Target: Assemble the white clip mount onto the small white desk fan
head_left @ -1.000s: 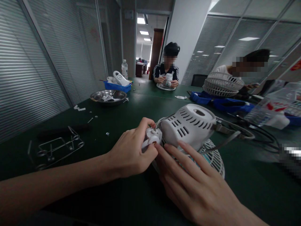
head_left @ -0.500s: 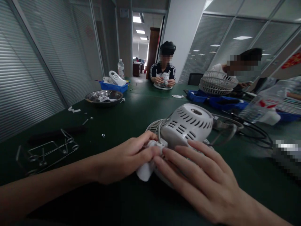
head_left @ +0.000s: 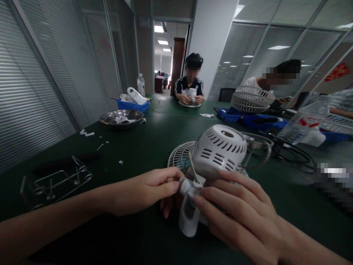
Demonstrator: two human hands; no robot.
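Note:
A white fan motor housing (head_left: 220,149) with slotted vents rests on a round wire grille (head_left: 178,156). At its near side a white bracket (head_left: 190,217) sticks out toward me, with a white knob (head_left: 186,186) on its left. My left hand (head_left: 154,189) is closed, thumb and index finger pinching this knob; its other fingers curl below. From the right, my right hand (head_left: 242,209) lies over the bracket and the near side of the housing, fingertips pressed against them. Its thumb is hidden. A thin cable runs from the housing to the bracket.
Bent wire stands (head_left: 60,180) and small nuts lie at left. A metal bowl (head_left: 121,119) and a blue tray (head_left: 134,106) sit farther back. Cables (head_left: 292,154), a plastic bottle (head_left: 300,121) and blue trays are at right. Two people sit across the table handling fan parts.
The bracket has swung toward me and to the right, now showing below my hands. My left hand's grip has shifted, uncovering more of the knob. My right hand stays on the fan.

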